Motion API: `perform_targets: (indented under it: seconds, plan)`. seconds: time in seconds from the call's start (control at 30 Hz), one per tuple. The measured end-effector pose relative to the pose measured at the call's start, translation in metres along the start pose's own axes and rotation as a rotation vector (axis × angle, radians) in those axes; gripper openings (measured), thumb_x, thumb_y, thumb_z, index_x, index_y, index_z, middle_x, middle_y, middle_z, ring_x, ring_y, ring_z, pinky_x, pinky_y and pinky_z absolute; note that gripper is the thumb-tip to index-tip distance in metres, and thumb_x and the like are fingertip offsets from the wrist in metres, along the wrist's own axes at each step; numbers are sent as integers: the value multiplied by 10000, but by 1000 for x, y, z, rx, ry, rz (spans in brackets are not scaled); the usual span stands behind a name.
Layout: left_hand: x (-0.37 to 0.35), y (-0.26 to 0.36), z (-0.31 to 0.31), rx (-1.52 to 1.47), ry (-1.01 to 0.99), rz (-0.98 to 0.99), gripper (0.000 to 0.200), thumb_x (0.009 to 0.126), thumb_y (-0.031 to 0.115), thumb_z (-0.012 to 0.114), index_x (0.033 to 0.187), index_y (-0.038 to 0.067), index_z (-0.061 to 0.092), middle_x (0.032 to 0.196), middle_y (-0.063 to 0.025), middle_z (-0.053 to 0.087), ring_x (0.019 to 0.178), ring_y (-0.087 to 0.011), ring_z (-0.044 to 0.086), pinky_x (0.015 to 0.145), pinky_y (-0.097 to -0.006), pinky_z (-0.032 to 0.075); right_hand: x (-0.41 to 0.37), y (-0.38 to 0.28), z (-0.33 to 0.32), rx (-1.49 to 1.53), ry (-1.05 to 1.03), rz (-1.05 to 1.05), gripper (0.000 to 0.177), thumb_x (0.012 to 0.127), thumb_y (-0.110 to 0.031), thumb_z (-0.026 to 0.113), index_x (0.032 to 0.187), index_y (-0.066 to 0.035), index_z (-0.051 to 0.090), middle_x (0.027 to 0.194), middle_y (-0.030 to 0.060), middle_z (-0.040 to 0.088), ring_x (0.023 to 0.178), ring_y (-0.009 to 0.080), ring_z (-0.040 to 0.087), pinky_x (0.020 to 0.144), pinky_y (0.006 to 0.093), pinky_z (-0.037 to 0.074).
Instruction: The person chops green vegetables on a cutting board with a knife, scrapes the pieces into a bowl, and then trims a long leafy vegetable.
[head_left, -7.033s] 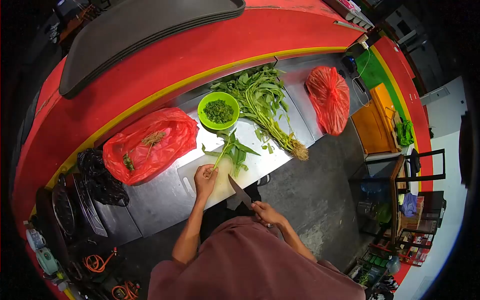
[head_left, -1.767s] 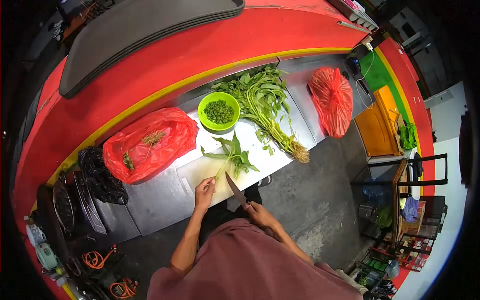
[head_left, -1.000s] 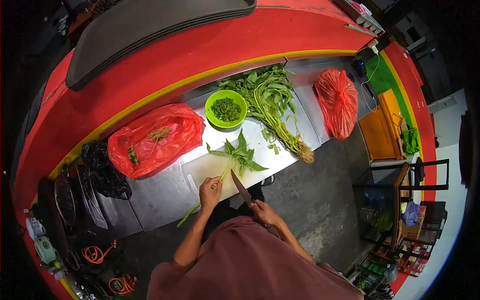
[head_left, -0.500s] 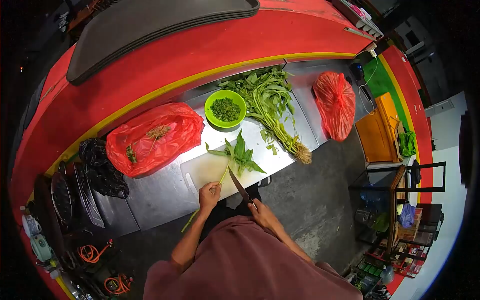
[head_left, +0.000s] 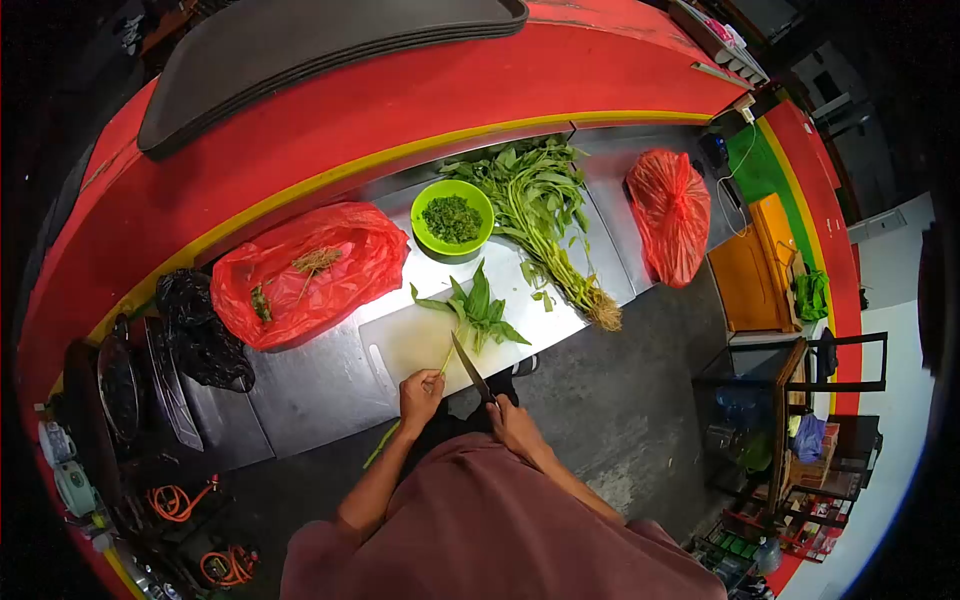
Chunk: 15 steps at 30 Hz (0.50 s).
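On white cutting board atop counter, left hand fingers pinching leafy stem, right hand fingers gripping knife, blade across stem, green bowl beyond.

Red curved wall — grey floor

Bowl behind board, greens to its right, bag left w/ roots.

Left hand and stalk nearer the counter edge, knife tip now on stalk.
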<state>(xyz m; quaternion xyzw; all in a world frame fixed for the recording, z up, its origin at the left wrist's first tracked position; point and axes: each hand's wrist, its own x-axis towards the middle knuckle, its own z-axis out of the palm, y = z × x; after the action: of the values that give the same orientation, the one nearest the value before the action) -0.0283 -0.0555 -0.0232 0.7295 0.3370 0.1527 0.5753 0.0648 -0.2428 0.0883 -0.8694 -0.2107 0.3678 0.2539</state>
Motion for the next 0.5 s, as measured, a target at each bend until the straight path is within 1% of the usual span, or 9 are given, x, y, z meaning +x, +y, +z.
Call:
perform_targets:
  seconds: [0.13,0.2,0.27,0.3,0.33,0.37,0.4,0.43,0.5]
  plan:
    - [1,-8,1,21,-15,-2,163,860,122,728,951,-13,726,803,-150,731,687,-208,709,639,-310,544,2,2,7,-54,8,4,299,1046,-306,443,1040,-9,474,823,354,639,809,565,613,696,617,487]
    - [2,-17,2,-31,-27,-2,160,861,118,727,951,-13,726,801,-151,730,684,-206,706,638,-309,543,6,14,17,-53,31,-55,267,1046,-279,453,1016,-14,440,742,334,617,706,550,596,591,604,453]
    - [2,-15,2,-76,-46,-19,155,858,108,728,950,-17,725,807,-153,730,686,-199,701,642,-309,543,10,32,31,-65,55,-83,259,1044,-270,457,1007,-15,433,732,332,615,693,550,595,588,607,454]
    - [2,-16,2,-78,-43,-19,155,858,108,728,950,-17,725,807,-153,730,686,-199,701,642,-309,543,11,33,32,-74,79,-113,252,1042,-262,461,998,-16,426,721,329,614,681,550,595,585,611,455]
    - [1,-17,1,-77,-53,-8,154,858,107,729,949,-17,725,809,-151,730,683,-197,700,640,-309,541,11,33,35,-154,139,-144,243,1035,-254,474,995,-19,430,695,323,608,652,548,591,565,608,462]
    - [0,-18,1,-75,-64,4,152,857,106,731,948,-16,725,811,-149,730,681,-194,698,637,-310,540,12,34,36,-155,139,-143,243,1035,-254,474,995,-19,430,695,323,608,652,548,591,565,608,462]
    - [-1,-13,-1,-43,-51,65,149,856,106,734,951,-9,724,809,-138,728,667,-184,682,634,-307,532,12,34,37,-156,136,-135,242,1034,-256,473,999,-20,431,699,324,608,660,549,592,572,611,467]
    - [-3,-8,-3,-45,-55,65,149,856,106,734,951,-9,724,809,-138,728,667,-184,682,634,-307,532,12,35,37,-158,134,-126,243,1033,-258,473,1002,-21,431,703,325,609,667,550,593,580,614,471]
    - [-6,-3,-9,4,-112,159,146,865,110,728,957,-4,722,822,-127,721,672,-176,662,645,-302,522,13,35,37,-164,116,-89,242,1033,-262,470,1009,-24,431,717,330,611,691,555,593,601,622,474]
